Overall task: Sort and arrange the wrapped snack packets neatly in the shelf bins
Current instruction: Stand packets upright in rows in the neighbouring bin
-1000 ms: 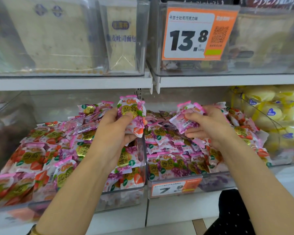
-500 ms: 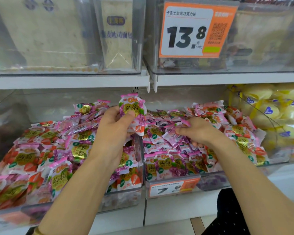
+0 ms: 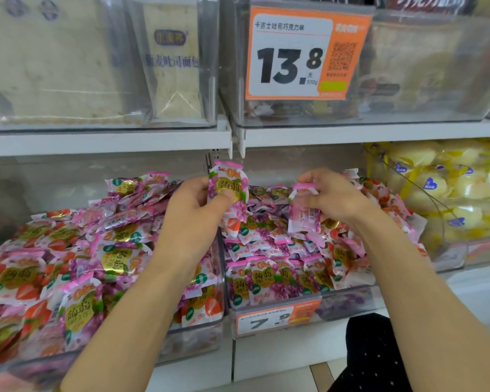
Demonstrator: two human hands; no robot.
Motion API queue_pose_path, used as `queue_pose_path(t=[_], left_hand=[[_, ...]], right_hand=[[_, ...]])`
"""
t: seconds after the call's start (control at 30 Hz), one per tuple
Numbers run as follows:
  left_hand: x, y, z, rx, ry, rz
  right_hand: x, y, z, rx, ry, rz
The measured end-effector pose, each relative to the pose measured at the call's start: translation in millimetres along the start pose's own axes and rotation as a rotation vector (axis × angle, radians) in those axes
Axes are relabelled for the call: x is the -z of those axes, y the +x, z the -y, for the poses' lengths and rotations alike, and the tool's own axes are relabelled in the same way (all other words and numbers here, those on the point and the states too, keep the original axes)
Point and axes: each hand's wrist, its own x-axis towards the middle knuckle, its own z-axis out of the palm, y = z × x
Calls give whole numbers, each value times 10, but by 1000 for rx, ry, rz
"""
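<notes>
My left hand (image 3: 193,219) grips a small stack of pink snack packets (image 3: 229,190), the front one upright with a purple grape print and gold label, above the divider between two clear bins. My right hand (image 3: 334,196) pinches another pink packet (image 3: 304,215), its back with a barcode facing me, just above the right bin's pile. The left bin (image 3: 198,335) holds a heap of strawberry and grape packets. The right bin (image 3: 351,304) holds mostly grape packets, with a neat upright row at its front.
An orange 7.9 price tag (image 3: 275,319) hangs on the right bin's front. Yellow wrapped cakes (image 3: 441,193) fill the bin to the right. The shelf above (image 3: 105,142) carries clear bins of bread and a 13.8 price card (image 3: 303,55).
My right hand dipped into the right bin's pile, then lifted out with a packet pinched back side toward me. My left hand stayed raised with its stack of packets.
</notes>
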Motion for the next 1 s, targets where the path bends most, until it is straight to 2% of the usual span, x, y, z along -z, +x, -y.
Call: queue_pose_path(t=[0.2, 0.27, 0.37, 0.47, 0.5, 0.57, 0.63, 0.67, 0.7, 0.77, 0.9, 1.0], left_hand=[[-66, 26, 2, -74, 106, 53], [-77, 43, 14, -98, 127, 71], [-82, 44, 12, -115, 111, 100], [-80, 43, 14, -103, 80, 116], [-78, 49, 21, -93, 76, 122], [-76, 68, 36, -59, 90, 119], [-80, 82, 46, -47, 111, 105], [-87, 82, 43, -52, 122, 98], [-94, 77, 38, -57, 126, 92], [-104, 69, 38, -78, 123, 97], [-116, 39, 48, -106, 141, 142], [-88, 23, 57, -107, 149, 183]], right_hand=[[-282, 62, 53, 74, 4, 101], [-406, 59, 20, 120, -151, 116], [-473, 97, -46, 156, -395, 72], [-430, 86, -37, 184, -429, -78], [-395, 57, -1, 186, -349, -137], [-302, -42, 116, 119, 92, -129], [-218, -191, 260, 4, 661, 103], [-200, -250, 294, -7, 792, 211], [-210, -297, 315, 12, 803, 287], [-271, -373, 349, 61, 733, 334], [-327, -383, 342, 63, 760, 248], [-275, -366, 278, 8, 809, 273]])
